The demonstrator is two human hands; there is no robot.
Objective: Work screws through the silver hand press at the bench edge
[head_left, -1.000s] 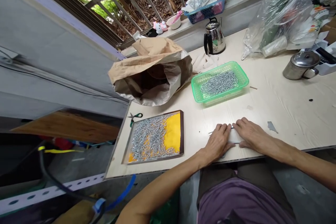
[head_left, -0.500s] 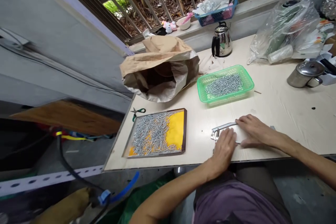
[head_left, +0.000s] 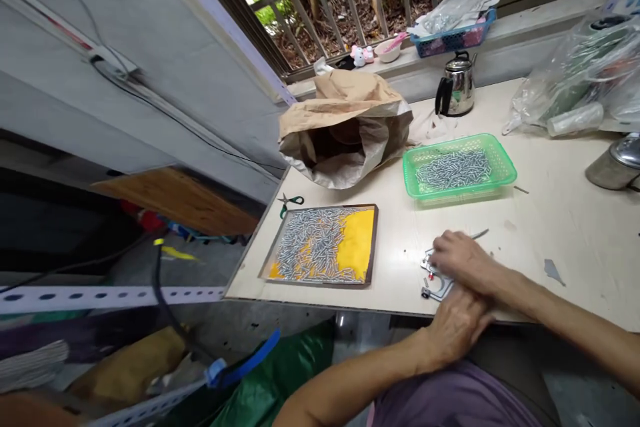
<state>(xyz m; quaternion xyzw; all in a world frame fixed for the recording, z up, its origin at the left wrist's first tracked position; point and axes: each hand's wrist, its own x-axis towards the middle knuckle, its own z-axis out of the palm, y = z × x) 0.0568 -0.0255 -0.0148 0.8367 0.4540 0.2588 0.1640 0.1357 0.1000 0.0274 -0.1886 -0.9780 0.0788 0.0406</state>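
Observation:
A metal hand tool (head_left: pixel 440 288) with a curved jaw and a small red part lies at the table's front edge, its long handle sticking out toward the right. My right hand (head_left: pixel 463 260) is curled over the tool's upper side, fingers bent around it. Just below, my left hand (head_left: pixel 457 323) is closed at the tool's lower end, its fingers partly hidden under my right hand. To the left, a shallow tray (head_left: pixel 373 247) with a yellow bottom holds many small metal pins (head_left: pixel 313 240). Behind my hands stands a green basket (head_left: pixel 460 197) with more pins.
Green-handled scissors (head_left: pixel 291 200) lie behind the tray. An open paper bag (head_left: pixel 345 127) stands behind, with a kettle (head_left: pixel 457 87) to its right. Plastic bags (head_left: pixel 575 80) and a metal pot (head_left: pixel 615 163) are at the right. A grey scrap (head_left: pixel 553 271) lies near my right forearm.
My right hand has moved left over the tool, and the tool's curved jaw and red part now show. My left hand has shifted down beneath it. The view has turned left.

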